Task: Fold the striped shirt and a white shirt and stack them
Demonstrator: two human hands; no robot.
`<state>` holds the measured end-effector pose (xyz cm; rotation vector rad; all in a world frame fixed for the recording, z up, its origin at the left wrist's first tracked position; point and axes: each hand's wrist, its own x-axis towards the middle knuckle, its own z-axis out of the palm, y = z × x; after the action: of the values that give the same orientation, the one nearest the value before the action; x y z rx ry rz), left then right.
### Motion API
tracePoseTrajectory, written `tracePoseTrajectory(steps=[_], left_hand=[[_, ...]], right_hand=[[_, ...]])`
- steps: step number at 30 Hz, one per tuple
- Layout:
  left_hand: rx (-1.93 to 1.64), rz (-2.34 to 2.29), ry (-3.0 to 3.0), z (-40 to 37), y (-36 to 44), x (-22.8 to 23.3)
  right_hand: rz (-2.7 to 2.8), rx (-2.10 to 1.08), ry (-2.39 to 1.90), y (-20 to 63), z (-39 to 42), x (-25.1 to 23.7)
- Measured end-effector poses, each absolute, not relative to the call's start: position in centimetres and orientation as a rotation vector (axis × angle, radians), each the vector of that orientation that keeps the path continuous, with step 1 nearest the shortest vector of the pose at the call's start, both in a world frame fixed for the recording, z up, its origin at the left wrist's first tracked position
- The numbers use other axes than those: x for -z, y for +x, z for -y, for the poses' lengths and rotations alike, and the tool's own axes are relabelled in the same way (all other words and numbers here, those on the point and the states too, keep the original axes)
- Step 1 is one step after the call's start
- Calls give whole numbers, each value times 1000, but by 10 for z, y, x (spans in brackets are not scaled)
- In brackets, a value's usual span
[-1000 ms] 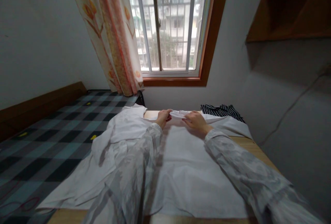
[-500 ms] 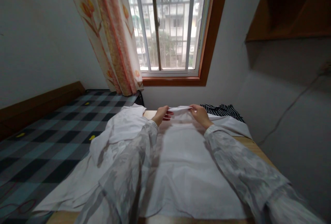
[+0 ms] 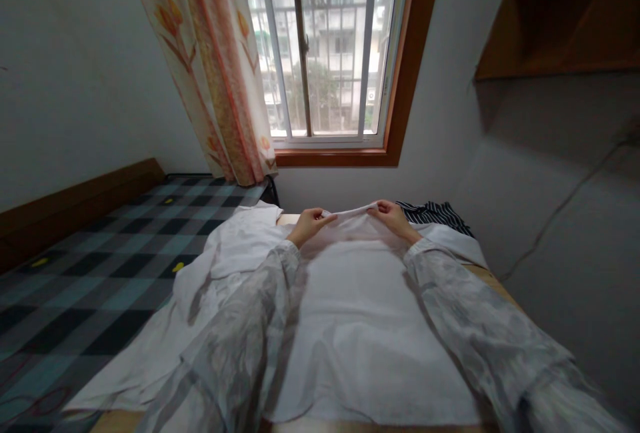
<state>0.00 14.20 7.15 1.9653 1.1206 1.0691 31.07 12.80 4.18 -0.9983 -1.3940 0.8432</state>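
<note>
A white shirt lies spread on a wooden board, its curved hem near the front edge. At its far end my left hand pinches the edge of the cloth between thumb and fingers. My right hand grips the same edge a short way to the right. Between the two hands the edge is stretched and lifted a little, slanting up to the right. Part of the white cloth spreads out to the left in loose folds, and another part lies beyond my right wrist.
On the left is a bed with a checked sheet. A black-and-white striped cloth lies at the far right of the wooden board. Beyond stand a curtain and a window. A wooden shelf hangs at upper right.
My hands have moved slightly apart, the left one to the left and the right one to the right. The cloth edge between them is now wider and tauter.
</note>
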Motion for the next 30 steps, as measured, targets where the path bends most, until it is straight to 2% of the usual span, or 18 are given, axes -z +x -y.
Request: tracePoseTrajectory(steps=[5, 12, 17, 19, 24, 30], left_hand=[[-1063, -1085, 2033, -154, -14, -71], [-1164, -1188, 1740, -174, 2, -68], [-1121, -1329, 1669, -175, 26, -54], [-1026, -1372, 1772, -164, 23, -41], [-518, -1443, 2417, -125, -16, -3], [-294, -1612, 2571, -101, -59, 12]], right_hand=[[1452, -847, -1038, 323, -129, -36], [1690, -304, -1323, 330, -147, -40], [1617, -130, -1574, 319, -162, -40], [1670, 2, -1660, 319, -159, -32], [2041, 267, -1697, 346, -124, -5], [2341, 194, -1705, 399, -83, 23]])
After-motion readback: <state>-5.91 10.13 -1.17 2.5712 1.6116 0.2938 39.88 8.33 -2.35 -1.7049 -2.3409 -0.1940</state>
